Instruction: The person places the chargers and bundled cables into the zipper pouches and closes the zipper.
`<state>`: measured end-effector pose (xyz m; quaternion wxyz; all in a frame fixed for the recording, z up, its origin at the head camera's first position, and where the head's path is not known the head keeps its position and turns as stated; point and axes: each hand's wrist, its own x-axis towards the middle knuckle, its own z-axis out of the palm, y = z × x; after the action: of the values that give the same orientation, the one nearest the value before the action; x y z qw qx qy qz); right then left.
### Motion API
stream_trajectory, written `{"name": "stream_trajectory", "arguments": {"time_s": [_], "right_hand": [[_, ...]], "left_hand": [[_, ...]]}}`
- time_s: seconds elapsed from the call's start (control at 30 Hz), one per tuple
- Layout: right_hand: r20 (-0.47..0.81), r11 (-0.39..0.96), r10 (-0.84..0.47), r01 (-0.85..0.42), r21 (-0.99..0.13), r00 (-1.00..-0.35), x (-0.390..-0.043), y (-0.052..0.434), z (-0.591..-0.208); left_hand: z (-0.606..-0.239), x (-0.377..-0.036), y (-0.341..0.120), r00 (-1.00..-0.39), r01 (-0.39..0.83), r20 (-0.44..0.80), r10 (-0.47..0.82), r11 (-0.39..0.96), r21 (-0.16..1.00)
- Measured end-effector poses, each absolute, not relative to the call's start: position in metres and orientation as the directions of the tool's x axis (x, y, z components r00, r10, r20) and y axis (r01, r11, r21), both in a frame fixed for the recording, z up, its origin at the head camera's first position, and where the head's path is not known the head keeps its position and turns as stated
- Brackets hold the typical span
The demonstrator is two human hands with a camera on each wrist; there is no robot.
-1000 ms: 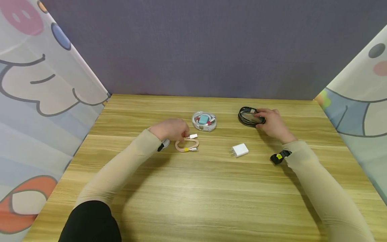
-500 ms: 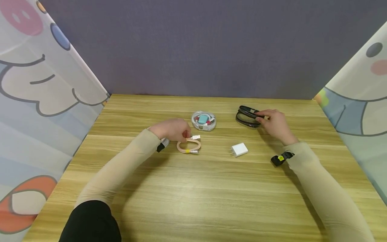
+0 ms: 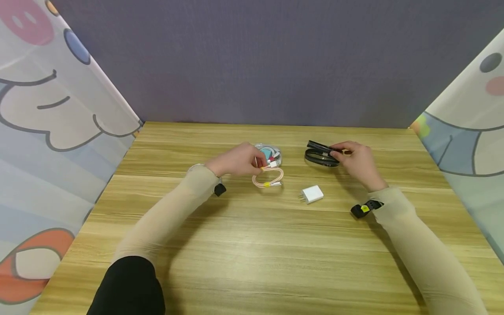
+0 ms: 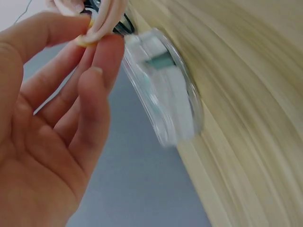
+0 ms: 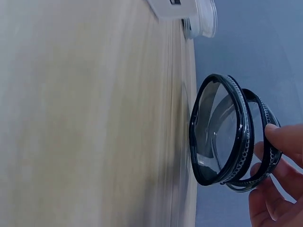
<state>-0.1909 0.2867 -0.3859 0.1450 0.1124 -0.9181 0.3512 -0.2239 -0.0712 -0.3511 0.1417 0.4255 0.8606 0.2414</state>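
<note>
In the head view my left hand (image 3: 241, 160) pinches a coiled pinkish charging cable (image 3: 257, 183) with white plugs and a yellow tie, held off the tabletop. In the left wrist view, thumb and fingertips meet at the yellow tie of that cable (image 4: 108, 21). My right hand (image 3: 356, 162) grips the upper part of a round clear zip pouch with black edging (image 3: 322, 160). The right wrist view shows this pouch (image 5: 244, 127) parted, its lid lifted between thumb and fingers. Nothing is visible inside it.
Behind the held cable lies a clear round pouch (image 3: 280, 157) with a white cable and a blue block inside. A white charger plug (image 3: 313, 194) rests on the wooden table (image 3: 252, 245) between the hands. A grey panel (image 3: 252, 65) stands at the table's back.
My left hand has moved right and away from me, lifting the pinkish cable, and now partly covers the white-cable pouch. My right hand has raised the black-edged pouch's lid.
</note>
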Motion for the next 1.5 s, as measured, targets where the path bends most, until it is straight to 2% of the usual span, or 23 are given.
{"name": "stream_trajectory", "arguments": {"time_s": [0.2,0.4,0.67,0.87,1.27,1.4,1.5], "right_hand": [[0.370,0.715,-0.129,-0.345,-0.608,-0.920,-0.189,0.279,-0.389],[0.388,0.701,-0.148,-0.373,-0.608,-0.910,-0.188,0.276,-0.393],[0.406,0.684,-0.154,-0.393,-0.614,-0.901,-0.183,0.267,-0.392],[0.391,0.669,-0.117,-0.363,-0.649,-0.913,-0.180,0.264,-0.392],[0.383,0.645,-0.134,-0.374,-0.667,-0.914,-0.175,0.259,-0.397],[0.382,0.640,-0.138,-0.377,-0.670,-0.914,-0.175,0.259,-0.397],[0.376,0.635,-0.136,-0.372,-0.677,-0.917,-0.176,0.259,-0.396]], "left_hand": [[-0.355,-0.231,-0.041,-0.669,0.619,0.018,0.743,0.544,0.567],[-0.359,-0.237,-0.009,-0.741,0.547,-0.022,0.672,0.622,0.559],[-0.364,-0.241,0.015,-0.745,0.476,-0.092,0.661,0.624,0.620],[-0.365,-0.239,0.019,-0.750,0.468,-0.120,0.651,0.649,0.600],[-0.365,-0.239,0.039,-0.856,0.386,-0.113,0.505,0.769,0.509],[-0.368,-0.239,0.041,-0.865,0.371,-0.095,0.493,0.754,0.542],[-0.370,-0.239,0.038,-0.847,0.372,-0.087,0.525,0.700,0.609]]}}
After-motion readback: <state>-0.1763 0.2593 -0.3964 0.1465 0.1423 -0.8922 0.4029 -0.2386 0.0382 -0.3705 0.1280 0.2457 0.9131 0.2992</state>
